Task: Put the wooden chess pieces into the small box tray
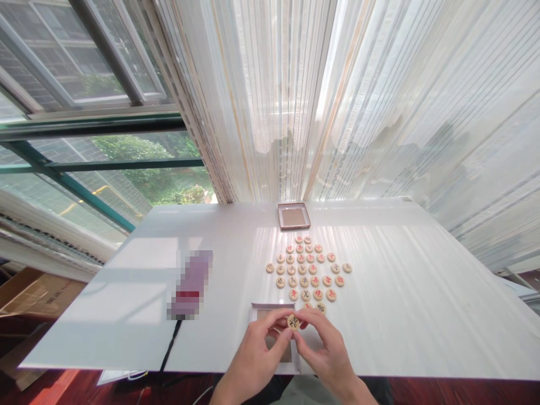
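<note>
Both my hands meet near the table's front edge and pinch one round wooden chess piece (293,322) with a black character on it. My left hand (257,354) grips its left side, my right hand (327,349) its right side. They hold it above a shallow white box (257,313), which my hands partly hide. Just beyond lie several more wooden pieces (307,270) flat on the table, marked in red or black.
A small brown-rimmed lid or tray (294,216) lies at the table's far side by the white curtain. A blurred pink object (190,286) with a black cable lies to the left. Cardboard boxes (34,292) stand on the floor at left, under the window.
</note>
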`<state>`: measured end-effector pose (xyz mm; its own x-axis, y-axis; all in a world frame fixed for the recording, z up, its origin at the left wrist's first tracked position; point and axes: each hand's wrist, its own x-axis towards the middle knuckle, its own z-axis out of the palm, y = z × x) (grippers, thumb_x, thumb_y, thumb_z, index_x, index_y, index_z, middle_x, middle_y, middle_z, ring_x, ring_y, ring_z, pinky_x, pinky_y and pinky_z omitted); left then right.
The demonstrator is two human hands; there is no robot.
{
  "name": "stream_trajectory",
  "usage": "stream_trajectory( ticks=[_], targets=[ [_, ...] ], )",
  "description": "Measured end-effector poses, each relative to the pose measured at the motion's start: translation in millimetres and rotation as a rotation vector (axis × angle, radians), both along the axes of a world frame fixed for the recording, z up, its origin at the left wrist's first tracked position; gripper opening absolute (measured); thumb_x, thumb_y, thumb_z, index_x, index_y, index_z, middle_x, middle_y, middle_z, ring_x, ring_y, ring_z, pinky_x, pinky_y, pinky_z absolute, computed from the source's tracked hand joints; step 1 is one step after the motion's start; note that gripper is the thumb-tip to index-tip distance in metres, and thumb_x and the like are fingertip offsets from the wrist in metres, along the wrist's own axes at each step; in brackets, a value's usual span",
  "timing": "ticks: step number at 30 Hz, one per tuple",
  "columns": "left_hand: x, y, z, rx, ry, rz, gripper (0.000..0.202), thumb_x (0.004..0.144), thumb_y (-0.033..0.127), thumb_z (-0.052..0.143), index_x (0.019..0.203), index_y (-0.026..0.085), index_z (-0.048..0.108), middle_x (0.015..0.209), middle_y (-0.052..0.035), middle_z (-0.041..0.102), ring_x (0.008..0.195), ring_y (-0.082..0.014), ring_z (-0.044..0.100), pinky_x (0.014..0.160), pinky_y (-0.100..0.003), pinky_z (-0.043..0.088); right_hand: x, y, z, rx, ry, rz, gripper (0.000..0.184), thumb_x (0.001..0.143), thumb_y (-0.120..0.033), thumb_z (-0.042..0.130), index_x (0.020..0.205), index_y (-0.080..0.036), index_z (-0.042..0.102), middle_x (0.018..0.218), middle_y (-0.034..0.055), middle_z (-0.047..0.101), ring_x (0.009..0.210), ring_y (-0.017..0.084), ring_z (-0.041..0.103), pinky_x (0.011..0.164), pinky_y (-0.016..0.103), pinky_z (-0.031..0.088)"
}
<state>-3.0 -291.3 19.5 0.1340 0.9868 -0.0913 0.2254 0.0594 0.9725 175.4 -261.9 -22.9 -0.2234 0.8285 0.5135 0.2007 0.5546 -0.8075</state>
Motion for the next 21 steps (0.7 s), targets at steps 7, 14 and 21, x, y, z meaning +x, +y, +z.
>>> stream_trajectory(
  ticks=[7,14,21],
  targets=[
    [4,-1,1.5,-0.007,-0.053,0.023,0.019,0.101,0.032,0.060,0.117,0.022,0.064,0.117,-0.0080,0.077,0.105,-0.0216,0.072,0.093,-0.032,0.058,4,-1,0.7,-0.081,0.017,0.075,0.034,0.093,-0.012,0.062,0.123,-0.028,0.064,0.102,0.0037,0.075,0.086,0.020,0.072,0.083,0.030,0.061],
    [-15,-2,-1.4,0.254,0.333,0.002,0.025,0.101,0.027,0.059,0.125,0.030,0.062,0.113,-0.0034,0.073,0.098,-0.0204,0.070,0.083,-0.032,0.058,6,-2,-3.7,-0.159,0.037,0.093,0.030,0.095,-0.015,0.062,0.121,-0.029,0.066,0.099,0.0025,0.074,0.086,0.019,0.072,0.083,0.030,0.061],
    [-72,-4,-29.3,0.494,0.595,0.133,0.025,0.100,0.021,0.058,0.124,0.026,0.062,0.127,-0.0097,0.064,0.122,-0.0258,0.060,0.105,-0.044,0.052,5,-1,-9.3,-0.395,0.154,0.148,0.023,0.097,-0.021,0.063,0.119,-0.026,0.067,0.105,0.0057,0.073,0.086,0.020,0.075,0.083,0.033,0.065]
  ],
)
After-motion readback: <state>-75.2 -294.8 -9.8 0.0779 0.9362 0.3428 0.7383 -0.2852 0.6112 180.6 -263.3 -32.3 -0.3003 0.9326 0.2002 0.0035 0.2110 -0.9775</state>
